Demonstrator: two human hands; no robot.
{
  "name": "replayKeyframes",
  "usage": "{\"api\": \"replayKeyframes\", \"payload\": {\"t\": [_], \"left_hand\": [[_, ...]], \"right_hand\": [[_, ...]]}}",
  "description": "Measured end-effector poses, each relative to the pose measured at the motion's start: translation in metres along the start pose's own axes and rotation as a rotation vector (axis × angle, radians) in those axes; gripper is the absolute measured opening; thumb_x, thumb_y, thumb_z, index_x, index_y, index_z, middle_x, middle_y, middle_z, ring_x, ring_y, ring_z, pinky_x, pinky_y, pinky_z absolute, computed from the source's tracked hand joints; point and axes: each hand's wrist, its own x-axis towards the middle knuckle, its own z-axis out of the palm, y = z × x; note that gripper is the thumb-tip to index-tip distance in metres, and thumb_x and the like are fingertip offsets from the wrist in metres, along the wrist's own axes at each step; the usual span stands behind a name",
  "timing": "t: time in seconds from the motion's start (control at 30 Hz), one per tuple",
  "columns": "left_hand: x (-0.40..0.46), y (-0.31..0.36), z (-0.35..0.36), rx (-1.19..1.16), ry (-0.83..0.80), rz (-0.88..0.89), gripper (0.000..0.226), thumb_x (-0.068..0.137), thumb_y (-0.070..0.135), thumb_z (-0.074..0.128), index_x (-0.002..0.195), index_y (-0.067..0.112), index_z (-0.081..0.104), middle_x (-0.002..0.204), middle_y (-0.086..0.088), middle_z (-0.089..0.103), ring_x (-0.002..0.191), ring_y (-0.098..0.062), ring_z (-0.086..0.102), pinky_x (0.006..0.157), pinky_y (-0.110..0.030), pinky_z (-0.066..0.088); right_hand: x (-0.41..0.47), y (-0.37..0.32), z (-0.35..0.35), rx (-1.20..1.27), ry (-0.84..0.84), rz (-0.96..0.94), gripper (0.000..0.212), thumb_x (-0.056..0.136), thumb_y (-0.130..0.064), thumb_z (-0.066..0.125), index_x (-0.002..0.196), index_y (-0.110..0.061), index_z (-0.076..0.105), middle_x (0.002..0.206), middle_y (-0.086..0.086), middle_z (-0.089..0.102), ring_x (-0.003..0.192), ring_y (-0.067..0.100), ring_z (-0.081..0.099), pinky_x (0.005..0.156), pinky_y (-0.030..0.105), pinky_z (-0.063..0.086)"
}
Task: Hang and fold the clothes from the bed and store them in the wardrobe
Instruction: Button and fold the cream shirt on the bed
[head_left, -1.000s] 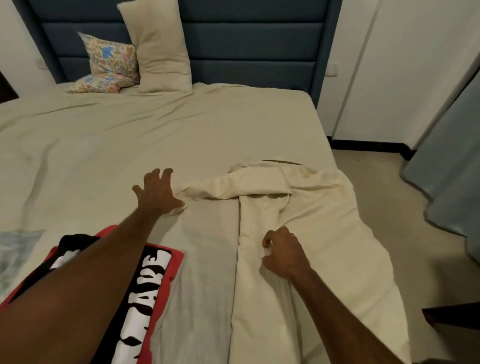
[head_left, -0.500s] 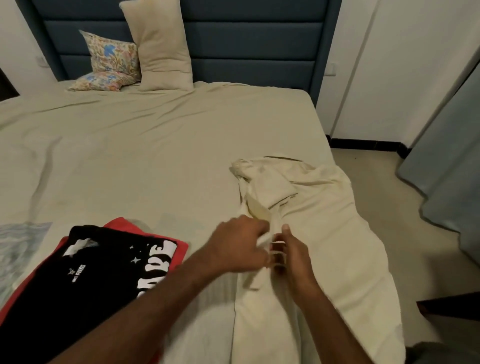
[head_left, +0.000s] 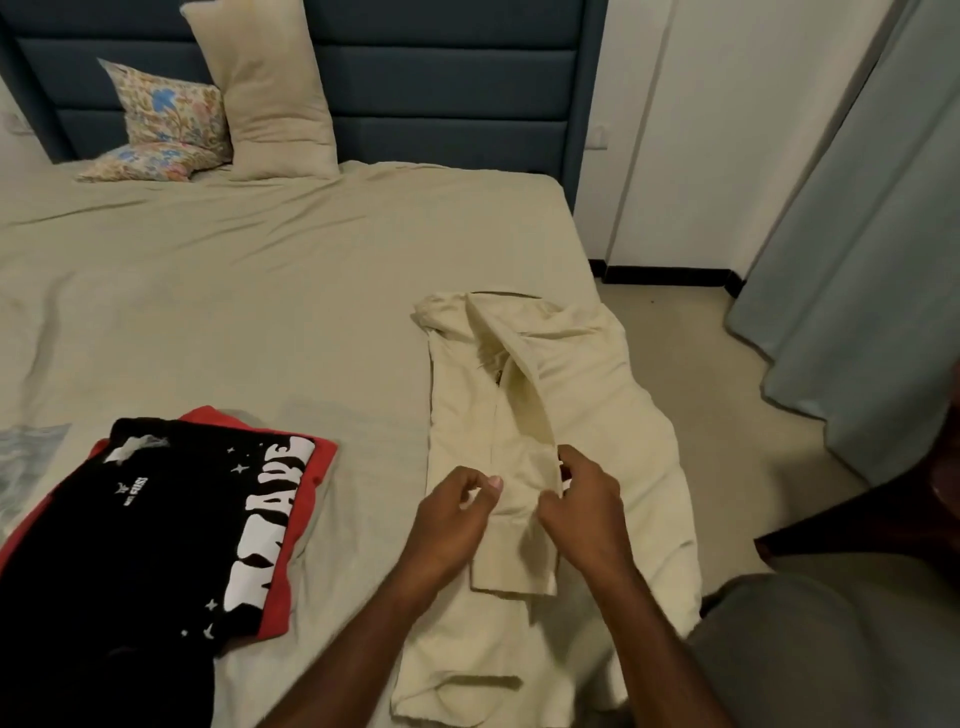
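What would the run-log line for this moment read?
step: folding cream jacket | left hand: pinching sleeve | right hand: gripping sleeve | black T-shirt: folded, bed | stored: not yet

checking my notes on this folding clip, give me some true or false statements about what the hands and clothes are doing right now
1. Both hands grip the cream garment. True: the left hand and right hand pinch its folded sleeve.
2. The black printed shirt lies on a red garment. True.
3. The cream garment hangs on a hanger. False: it lies on the bed.
4. Two pillows lie on the floor. False: the plain pillow and floral pillow lean on the headboard.
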Motion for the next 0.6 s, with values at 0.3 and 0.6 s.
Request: {"api": "replayKeyframes", "payload": {"t": [0.3, 0.6], "left_hand": [[-0.016, 0.023, 0.030, -1.025, -0.440, -0.466, 0.081, 0.091, 0.079, 0.035, 0.130, 0.016, 0.067, 0.128, -0.011, 0.069, 0.119, -0.032, 0.065, 0.103, -0.055, 0.048], [-0.010, -0.010, 0.021, -0.596, -0.217, -0.439, 0.025, 0.098, -0.004, 0.049, 0.121, -0.001, 0.058, 0.083, -0.013, 0.068, 0.058, -0.020, 0.056, 0.062, -0.039, 0.058]], "right_hand": [[-0.032, -0.040, -0.022, -0.280, -0.207, -0.156, 0.034, 0.084, -0.050, 0.063, 0.113, -0.035, 0.071, 0.100, -0.012, 0.073, 0.090, 0.011, 0.068, 0.080, 0.031, 0.056], [-0.019, 0.049, -0.005, -0.195, -0.126, 0.216, 0.054, 0.087, -0.058, 0.066, 0.129, -0.028, 0.050, 0.130, 0.002, 0.054, 0.117, 0.025, 0.056, 0.094, 0.039, 0.051]]}}
